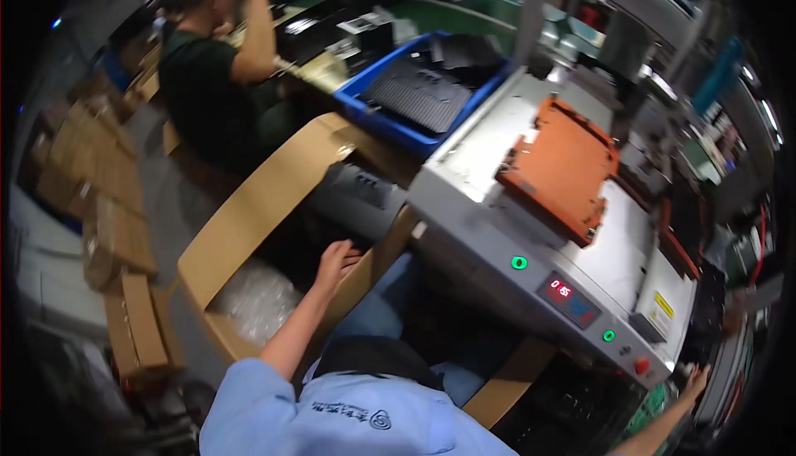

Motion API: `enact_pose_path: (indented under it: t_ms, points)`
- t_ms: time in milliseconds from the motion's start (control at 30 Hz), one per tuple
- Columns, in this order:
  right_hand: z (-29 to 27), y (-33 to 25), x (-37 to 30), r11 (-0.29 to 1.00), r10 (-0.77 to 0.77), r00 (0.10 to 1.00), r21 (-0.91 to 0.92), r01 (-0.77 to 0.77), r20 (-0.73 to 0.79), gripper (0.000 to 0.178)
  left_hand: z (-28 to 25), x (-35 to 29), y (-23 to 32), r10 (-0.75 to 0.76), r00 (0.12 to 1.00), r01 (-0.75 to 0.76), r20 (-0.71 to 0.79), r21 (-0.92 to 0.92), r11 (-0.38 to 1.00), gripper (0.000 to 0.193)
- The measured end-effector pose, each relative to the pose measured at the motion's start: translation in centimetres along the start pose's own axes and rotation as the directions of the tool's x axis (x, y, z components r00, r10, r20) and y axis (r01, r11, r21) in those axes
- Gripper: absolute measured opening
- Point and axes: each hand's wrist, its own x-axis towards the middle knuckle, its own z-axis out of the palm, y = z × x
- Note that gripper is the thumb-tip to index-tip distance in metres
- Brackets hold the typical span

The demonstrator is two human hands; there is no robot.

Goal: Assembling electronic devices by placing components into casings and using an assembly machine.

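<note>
My left hand (333,265) is over the near side of a large open cardboard box (249,207), its fingers loosely stretched and nothing plainly in them. Inside that box, beyond the hand, lies a grey plastic panel (361,195) with small cutouts. Crumpled clear plastic wrap (259,300) fills the box's near left corner. Far to the right, my right hand (696,380) reaches past the right end of a white machine (464,157); it is small and blurred, and I cannot make out its grip. An orange fixture plate (562,170) sits on the machine's white top.
A blue tray (352,108) holding dark ribbed panels stands beyond the box. The machine's front carries green buttons, a red-lit display (568,297) and a red knob (641,366). Another person (207,83) sits at the far left bench. Cardboard boxes (104,157) stand along the left.
</note>
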Motion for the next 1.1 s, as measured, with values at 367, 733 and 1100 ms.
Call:
enact_pose_path:
  t_ms: [367,733,1100]
  points:
    - [13.1,-20.8,-25.9,0.96,-0.238,0.952,-0.195,0.201,-0.193,0.028,-1.0,-0.9,-0.2,-0.043,0.999,0.047,0.027,-0.165,0.985,0.032]
    - [35.6,-31.6,-46.8,0.887,-0.096,0.99,-0.442,0.13,0.099,0.031,-18.1,0.8,-8.6,0.32,0.942,0.074,-0.096,0.994,0.082,0.057]
    - [40.9,-27.1,-50.7,0.963,0.136,0.901,-0.27,-0.022,0.412,0.022,-20.0,-4.2,-6.0,-0.325,0.946,0.035,-0.02,0.998,0.042,0.059]
